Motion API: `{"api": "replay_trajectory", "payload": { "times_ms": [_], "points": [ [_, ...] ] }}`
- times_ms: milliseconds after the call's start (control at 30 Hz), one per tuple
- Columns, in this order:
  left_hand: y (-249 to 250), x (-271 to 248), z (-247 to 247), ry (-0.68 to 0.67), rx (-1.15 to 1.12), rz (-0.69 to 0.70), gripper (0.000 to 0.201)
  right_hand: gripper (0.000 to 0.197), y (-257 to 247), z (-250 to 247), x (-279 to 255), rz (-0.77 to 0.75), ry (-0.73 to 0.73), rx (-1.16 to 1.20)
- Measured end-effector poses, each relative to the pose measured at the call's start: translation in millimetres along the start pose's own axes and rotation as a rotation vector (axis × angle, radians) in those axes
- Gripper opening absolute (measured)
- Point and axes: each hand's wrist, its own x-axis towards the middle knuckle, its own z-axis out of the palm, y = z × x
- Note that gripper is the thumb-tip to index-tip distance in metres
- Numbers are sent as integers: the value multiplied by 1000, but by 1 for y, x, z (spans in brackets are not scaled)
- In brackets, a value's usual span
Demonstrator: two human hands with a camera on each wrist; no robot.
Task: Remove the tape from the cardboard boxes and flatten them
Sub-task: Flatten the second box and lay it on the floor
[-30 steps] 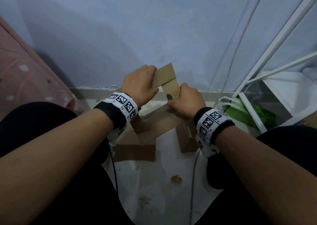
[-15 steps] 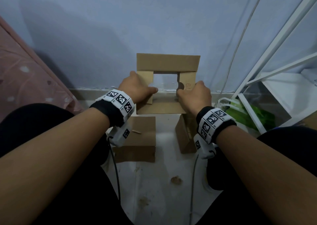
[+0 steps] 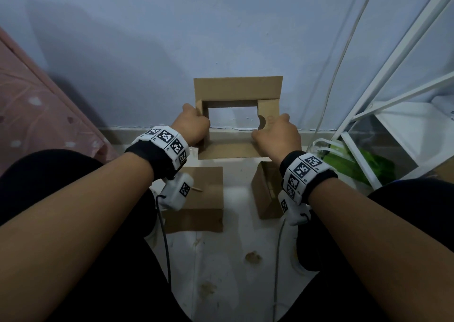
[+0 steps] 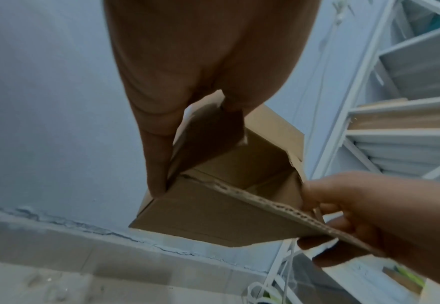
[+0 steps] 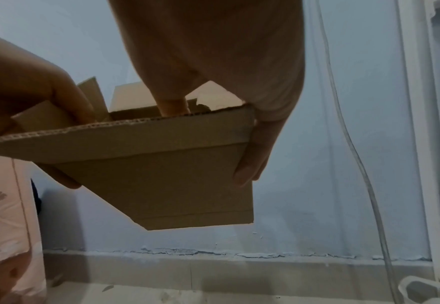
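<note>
A brown cardboard box (image 3: 237, 89) with both ends open is held up in front of the wall, and I look straight through it. My left hand (image 3: 192, 127) grips its left side wall, thumb inside and fingers outside (image 4: 156, 164). My right hand (image 3: 277, 135) grips the right side wall by a flap with a round notch, fingers (image 5: 252, 160) curled round the outer face. The near bottom flap (image 5: 125, 133) sticks out towards me. No tape shows on this box.
On the white floor below lie a flattened cardboard piece (image 3: 204, 198) and another cardboard box (image 3: 266, 189). A white metal rack (image 3: 393, 100) with a green bag (image 3: 356, 162) stands at right. Pink fabric (image 3: 32, 105) is at left; cables hang along the wall.
The box went from skewed and half collapsed to squared open, and both hands lifted it slightly higher, moving apart to its two side walls.
</note>
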Motion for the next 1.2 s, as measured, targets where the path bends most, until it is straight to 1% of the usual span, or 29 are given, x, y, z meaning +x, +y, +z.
{"api": "replay_trajectory", "payload": {
  "times_ms": [67, 133, 233, 300, 367, 400, 467, 567, 600, 667, 700, 733, 800, 833, 867, 900, 933, 967, 1033, 1133, 1167, 1200],
  "points": [
    [-2, 8, -3, 37, -67, -5, 42, 50, -2, 0, 0, 17, -32, 54],
    [4, 2, -9, 86, -107, -9, 35, 39, -3, 0, 1, 43, -65, 152],
    [6, -5, -13, 152, -177, -37, 23, 7, 0, -1, 5, 66, -63, 237],
    [6, -5, -11, 195, -212, -51, 13, 11, 0, -5, 6, 93, -42, 310],
    [5, -4, -9, 235, -249, -83, 24, 24, 2, -8, 7, 137, -19, 432],
    [5, -3, -9, 257, -269, -85, 28, 26, 2, -8, 7, 156, -18, 494],
    [4, -3, -9, 287, -315, -79, 32, 25, 3, -8, 10, 176, -8, 583],
    [1, 0, -10, 317, -375, -71, 26, 17, 4, -8, 14, 188, 12, 663],
    [1, 1, -10, 320, -391, -67, 24, 21, 5, -9, 13, 192, 16, 675],
    [0, 3, -10, 338, -419, -52, 17, 37, 7, -9, 16, 190, 30, 669],
    [0, 4, -9, 341, -431, -46, 14, 39, 8, -10, 16, 171, 30, 656],
    [0, 4, -9, 342, -448, -45, 16, 39, 6, -12, 14, 145, 23, 631],
    [0, 7, -10, 337, -480, -75, 24, 33, 4, -14, 10, 58, 20, 543],
    [-1, 8, -11, 338, -503, -86, 22, 29, 4, -15, 7, -15, 29, 470],
    [0, 9, -13, 343, -515, -91, 15, 27, 4, -16, 4, -100, 34, 389],
    [-1, 10, -14, 341, -526, -98, 13, 27, 4, -18, 1, -175, 31, 327],
    [-1, 10, -16, 324, -526, -95, 26, 31, 4, -19, 0, -222, 11, 297],
    [-1, 11, -18, 317, -524, -95, 36, 38, 5, -19, 0, -239, -34, 301],
    [0, 11, -23, 336, -559, -99, 44, 48, 5, -20, -2, -223, -154, 366],
    [-6, 16, -29, 366, -637, -99, 44, 51, 4, -19, -5, -238, -268, 408],
    [-8, 15, -29, 346, -699, -105, 44, 51, 4, -18, -5, -250, -283, 409],
    [-8, 11, -29, 308, -797, -104, 50, 51, 5, -17, -5, -257, -293, 414]
  ]
}}
